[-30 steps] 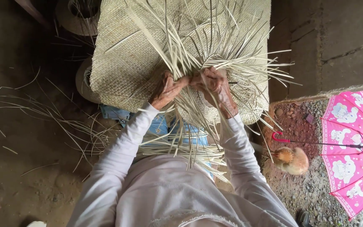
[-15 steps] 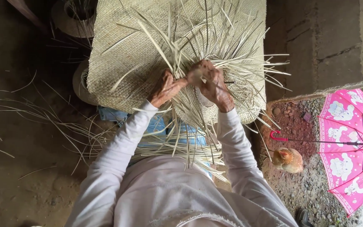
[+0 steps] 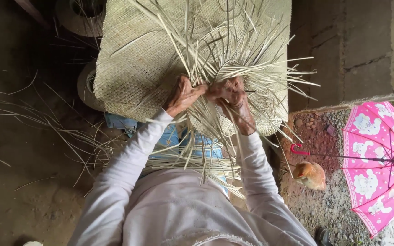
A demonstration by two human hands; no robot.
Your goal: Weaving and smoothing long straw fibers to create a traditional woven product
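Observation:
A large pale woven straw mat [image 3: 137, 64] lies before me, with a partly woven straw piece [image 3: 256, 114] on top of it. Loose straw strips [image 3: 233, 50] fan out from the weave in all directions. My left hand [image 3: 182, 95] pinches strips at the middle of the weave. Right beside it, almost touching, my right hand [image 3: 231, 98] grips strips at the same spot. More strips [image 3: 192, 159] hang down over my lap.
Stray strips [image 3: 46, 127] lie on the dirt floor at left. Woven hats [image 3: 80, 16] sit behind the mat. A concrete step [image 3: 352, 50] is at right. Below it stands a chicken [image 3: 311, 175] beside an open pink umbrella [image 3: 379, 164] on gravel.
My right hand rose over the weave half a second ago and has come back down beside my left hand. The strips shifted with it. The chicken has barely moved.

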